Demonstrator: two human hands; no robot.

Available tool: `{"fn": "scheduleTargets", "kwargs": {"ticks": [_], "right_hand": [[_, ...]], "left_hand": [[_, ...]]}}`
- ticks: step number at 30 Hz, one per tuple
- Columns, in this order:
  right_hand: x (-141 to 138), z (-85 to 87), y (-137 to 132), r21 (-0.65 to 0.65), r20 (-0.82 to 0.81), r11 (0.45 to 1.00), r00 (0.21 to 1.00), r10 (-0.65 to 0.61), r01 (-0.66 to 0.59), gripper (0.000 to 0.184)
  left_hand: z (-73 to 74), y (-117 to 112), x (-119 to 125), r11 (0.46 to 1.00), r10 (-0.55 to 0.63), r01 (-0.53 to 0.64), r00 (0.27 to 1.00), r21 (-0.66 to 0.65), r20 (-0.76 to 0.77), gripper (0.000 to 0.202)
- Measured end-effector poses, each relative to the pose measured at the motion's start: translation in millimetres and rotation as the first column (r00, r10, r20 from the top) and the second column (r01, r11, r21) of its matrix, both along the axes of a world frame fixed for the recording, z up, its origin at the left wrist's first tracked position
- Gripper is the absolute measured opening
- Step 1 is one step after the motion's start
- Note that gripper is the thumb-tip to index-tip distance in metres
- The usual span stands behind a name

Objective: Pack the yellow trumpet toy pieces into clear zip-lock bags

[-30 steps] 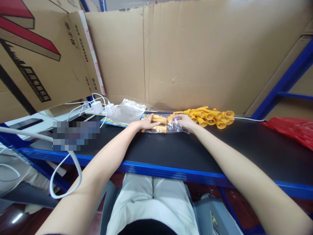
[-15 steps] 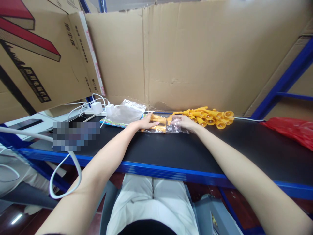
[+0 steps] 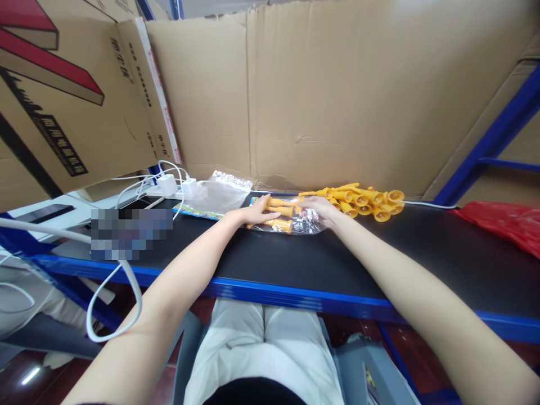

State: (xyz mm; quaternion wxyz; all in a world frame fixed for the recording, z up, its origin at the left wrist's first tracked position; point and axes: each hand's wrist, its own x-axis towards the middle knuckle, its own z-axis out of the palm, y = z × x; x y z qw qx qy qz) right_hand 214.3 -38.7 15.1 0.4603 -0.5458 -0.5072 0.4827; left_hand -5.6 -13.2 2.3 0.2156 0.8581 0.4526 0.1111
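Observation:
A clear plastic bag (image 3: 310, 224) lies on the black shelf in front of me, with several yellow toy trumpets (image 3: 280, 225) inside it. My left hand (image 3: 256, 214) grips the bag's left part, its thumb and fingers spread around the trumpets. At the other end, my right hand (image 3: 319, 208) is closed on the bag's crinkled plastic; its fingertips are partly hidden by film and glare. Just behind and right of that hand lies a pile of loose yellow toy trumpets (image 3: 360, 199), flared ends facing right and toward me.
More flat clear bags (image 3: 219, 194) with a colourful printed edge lie to the left. White chargers (image 3: 166, 184) and cables stand beyond them. A red plastic bag (image 3: 502, 225) sits at far right. Cardboard (image 3: 337, 95) walls the back, and a blue rail (image 3: 295, 297) edges the shelf.
The filled bag and the trumpets in it have shifted slightly right and toward me. Its right end now spreads wider by my right hand. The loose pile looks unchanged.

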Motion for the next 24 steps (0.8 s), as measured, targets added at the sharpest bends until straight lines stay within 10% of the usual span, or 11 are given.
{"fn": "scheduleTargets", "kwargs": {"ticks": [17,24], "right_hand": [[-7,-8.9,3,-0.032,-0.013,0.999,1.000,-0.002,0.001,0.010],[7,3.3,-6,-0.094,0.375,0.890,0.812,0.447,-0.447,0.022]], "left_hand": [[-0.7,5,-7,0.993,0.021,-0.026,0.999,0.112,0.050,0.085],[7.7,4,-9,0.985,-0.078,0.058,0.990,0.162,0.122,0.061]]}}
